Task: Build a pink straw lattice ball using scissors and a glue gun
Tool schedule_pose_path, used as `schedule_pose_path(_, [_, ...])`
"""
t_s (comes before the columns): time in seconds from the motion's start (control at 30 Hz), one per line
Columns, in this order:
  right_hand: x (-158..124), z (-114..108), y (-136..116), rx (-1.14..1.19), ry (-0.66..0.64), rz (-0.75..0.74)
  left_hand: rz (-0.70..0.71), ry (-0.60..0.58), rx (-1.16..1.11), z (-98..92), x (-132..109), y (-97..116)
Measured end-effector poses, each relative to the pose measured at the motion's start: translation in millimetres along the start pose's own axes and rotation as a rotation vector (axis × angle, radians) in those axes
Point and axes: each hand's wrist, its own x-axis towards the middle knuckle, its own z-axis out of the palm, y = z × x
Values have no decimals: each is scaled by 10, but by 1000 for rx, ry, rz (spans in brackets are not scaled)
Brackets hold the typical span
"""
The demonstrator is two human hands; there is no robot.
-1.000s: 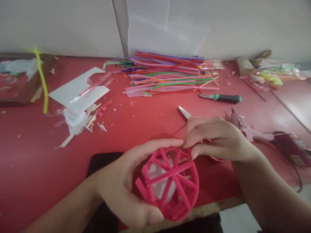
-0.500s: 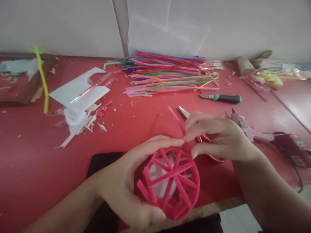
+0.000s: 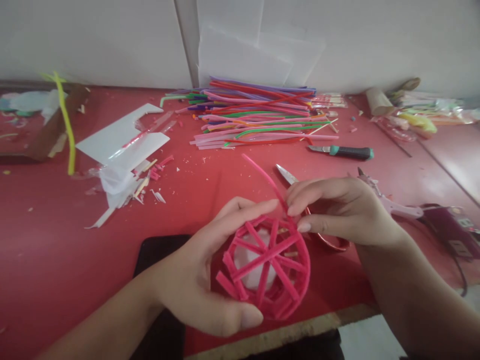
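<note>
A round pink frame of pipe cleaners, with spokes crossing its face and a white disc inside, is tilted toward me above the table's front edge. My left hand is closed round its left side, thumb below and fingers over the top. At the frame's upper right, my right hand pinches a loose pink pipe cleaner, whose free end sticks up and to the left. Partly behind my right hand lie scissors with reddish handles.
A pile of coloured pipe cleaners lies at the back. A craft knife and a glue gun are on the right. Cut white board and scraps lie left. A black flat object is beneath my left arm.
The pink frame has risen slightly, together with both hands. The loose pipe cleaner now leans further left and shows more of its length.
</note>
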Motion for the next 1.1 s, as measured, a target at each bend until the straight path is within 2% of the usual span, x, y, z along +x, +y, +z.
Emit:
schedule_pose_path(0.13, [11, 47, -23, 4, 95, 66, -55, 47, 42, -3, -24, -4])
schedule_pose_path(0.3, [18, 120, 7, 67, 205, 154, -55, 176, 21, 25, -29, -66])
schedule_pose_path(0.4, [16, 137, 43, 173, 242, 181, -61, 164, 7, 29, -21, -66])
schedule_pose_path(0.7, [26, 117, 101, 412, 213, 265, -61, 129, 60, -3, -27, -46])
schedule_pose_path(0.9, [51, 89, 122, 612, 119, 351, 27, 151, 172, -34, 9, -17])
schedule_pose_path(1.1, [70, 39, 107, 712, 25, 446, 72, 107, 170, -44, 19, -42])
